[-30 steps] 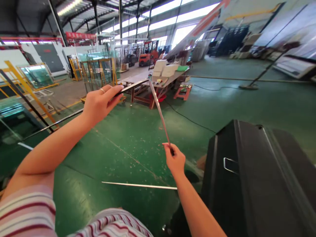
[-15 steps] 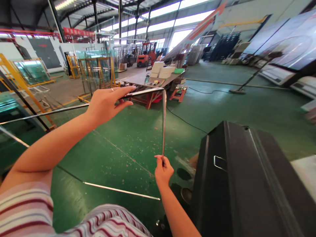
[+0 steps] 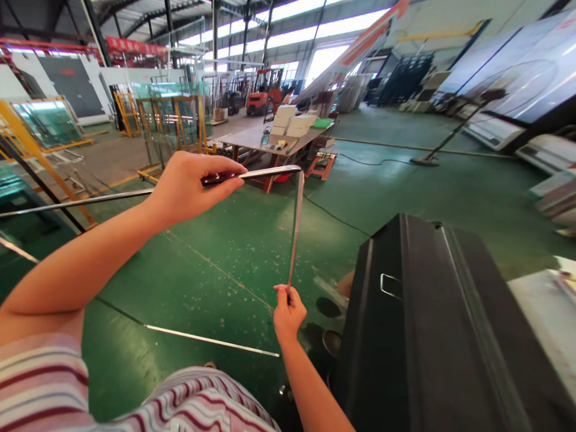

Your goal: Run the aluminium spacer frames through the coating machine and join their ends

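We hold two thin metal strips at a right angle in front of the black case (image 3: 427,324). Our left hand (image 3: 189,189), up and left of the case, clamps thumb and fingers on the long strip (image 3: 265,173), keeping it level; our right hand (image 3: 288,309), just left of the case, pinches the short strip (image 3: 294,228) at its lower end, upright — so the two ends meet at a corner, seemingly to line them up. Whether the ends truly touch we cannot tell. The long strip runs out of view leftward; another strip (image 3: 211,341) lies on the floor, partly behind our right arm.
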Demonstrator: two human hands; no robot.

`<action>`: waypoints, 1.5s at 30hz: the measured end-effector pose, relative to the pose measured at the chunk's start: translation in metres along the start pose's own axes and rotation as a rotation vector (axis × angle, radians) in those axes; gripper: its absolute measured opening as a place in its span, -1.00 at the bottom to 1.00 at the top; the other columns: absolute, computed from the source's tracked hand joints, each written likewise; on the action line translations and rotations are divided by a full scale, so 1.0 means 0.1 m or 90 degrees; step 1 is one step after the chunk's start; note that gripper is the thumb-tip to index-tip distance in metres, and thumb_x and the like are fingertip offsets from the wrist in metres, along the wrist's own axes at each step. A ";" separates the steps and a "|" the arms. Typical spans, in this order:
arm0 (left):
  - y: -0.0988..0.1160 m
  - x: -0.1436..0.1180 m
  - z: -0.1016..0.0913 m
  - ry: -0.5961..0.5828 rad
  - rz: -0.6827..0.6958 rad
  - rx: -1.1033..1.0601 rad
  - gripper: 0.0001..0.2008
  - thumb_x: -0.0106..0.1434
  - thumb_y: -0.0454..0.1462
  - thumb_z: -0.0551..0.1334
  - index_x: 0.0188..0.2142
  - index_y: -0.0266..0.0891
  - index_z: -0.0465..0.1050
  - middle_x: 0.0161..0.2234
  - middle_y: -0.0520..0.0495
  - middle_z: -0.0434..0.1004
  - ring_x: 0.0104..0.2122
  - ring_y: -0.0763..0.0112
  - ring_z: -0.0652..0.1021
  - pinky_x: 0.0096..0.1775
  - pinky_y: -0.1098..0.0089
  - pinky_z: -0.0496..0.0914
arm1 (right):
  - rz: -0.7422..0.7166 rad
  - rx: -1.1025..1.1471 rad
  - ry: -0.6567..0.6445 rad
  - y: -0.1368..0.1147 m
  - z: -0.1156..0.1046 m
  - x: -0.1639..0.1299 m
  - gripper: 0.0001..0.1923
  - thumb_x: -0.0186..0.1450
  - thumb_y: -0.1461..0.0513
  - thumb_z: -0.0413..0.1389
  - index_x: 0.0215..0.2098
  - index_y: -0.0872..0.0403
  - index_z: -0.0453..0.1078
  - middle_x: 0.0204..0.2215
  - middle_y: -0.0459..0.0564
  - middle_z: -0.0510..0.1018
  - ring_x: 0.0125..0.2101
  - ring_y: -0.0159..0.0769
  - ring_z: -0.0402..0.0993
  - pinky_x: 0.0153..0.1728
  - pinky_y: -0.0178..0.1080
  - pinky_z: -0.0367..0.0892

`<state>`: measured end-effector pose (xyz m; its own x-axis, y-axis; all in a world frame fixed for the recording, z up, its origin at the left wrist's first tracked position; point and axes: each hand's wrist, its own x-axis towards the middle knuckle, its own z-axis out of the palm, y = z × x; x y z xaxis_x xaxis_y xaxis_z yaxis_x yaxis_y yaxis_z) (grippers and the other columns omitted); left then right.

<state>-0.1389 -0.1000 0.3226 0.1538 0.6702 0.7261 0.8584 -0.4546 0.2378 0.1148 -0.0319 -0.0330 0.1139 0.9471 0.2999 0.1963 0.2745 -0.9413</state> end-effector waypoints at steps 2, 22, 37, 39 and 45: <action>0.01 0.01 -0.01 -0.016 -0.033 -0.044 -0.77 0.28 -0.17 0.24 -0.20 -0.21 0.64 -0.46 -0.03 0.62 -0.51 0.45 0.55 -0.44 0.44 0.42 | 0.001 -0.005 0.000 0.00 -0.01 -0.02 -0.49 0.32 -0.14 0.06 -0.35 0.13 0.52 -0.46 -0.01 0.52 -0.41 -0.27 0.37 -0.31 -0.26 0.21; -0.23 0.24 0.00 -0.146 -0.028 -0.051 -0.71 0.25 -0.10 0.27 -0.15 -0.19 0.63 -0.38 -0.07 0.59 -0.33 0.29 0.62 -0.26 0.28 0.53 | 0.024 0.029 0.001 0.06 -0.01 0.00 -0.49 0.32 -0.14 0.06 -0.35 0.12 0.49 -0.42 -0.01 0.51 -0.39 -0.27 0.36 -0.30 -0.27 0.21; -0.52 -0.26 0.34 -0.166 -0.396 -0.561 -0.55 0.45 0.05 -0.02 0.03 -0.19 0.41 0.03 -0.16 0.59 -0.06 0.29 0.62 -0.09 0.22 0.56 | 0.076 0.062 0.069 0.25 -0.13 0.16 -0.48 0.31 -0.15 0.06 -0.35 0.13 0.48 -0.51 -0.09 0.42 -0.49 -0.35 0.24 -0.39 -0.30 0.15; -0.67 -0.10 0.42 -0.033 -0.494 -0.687 -0.51 0.45 0.03 -0.04 -0.02 -0.31 0.42 0.12 -0.28 0.51 0.08 0.22 0.55 0.03 0.17 0.53 | 0.077 0.066 0.077 0.30 -0.09 0.12 -0.49 0.32 -0.14 0.05 -0.35 0.13 0.47 -0.48 -0.08 0.45 -0.46 -0.35 0.27 -0.37 -0.30 0.17; -0.44 0.45 0.54 0.190 -0.684 -0.715 -0.78 0.41 -0.34 0.11 -0.02 -0.41 0.40 0.11 -0.20 0.51 0.01 0.43 0.56 0.14 0.34 0.45 | 0.014 0.167 -0.129 0.55 0.01 -0.16 -0.50 0.44 -0.09 -0.10 -0.13 0.12 0.46 -0.50 -0.12 0.39 -0.48 -0.37 0.28 -0.39 -0.32 0.22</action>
<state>-0.1436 -0.0180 0.3097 -0.4765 0.8788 -0.0249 -0.3059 -0.1392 0.9418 0.1231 -0.0320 -0.0901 -0.0854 0.9597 0.2676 -0.0641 0.2627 -0.9627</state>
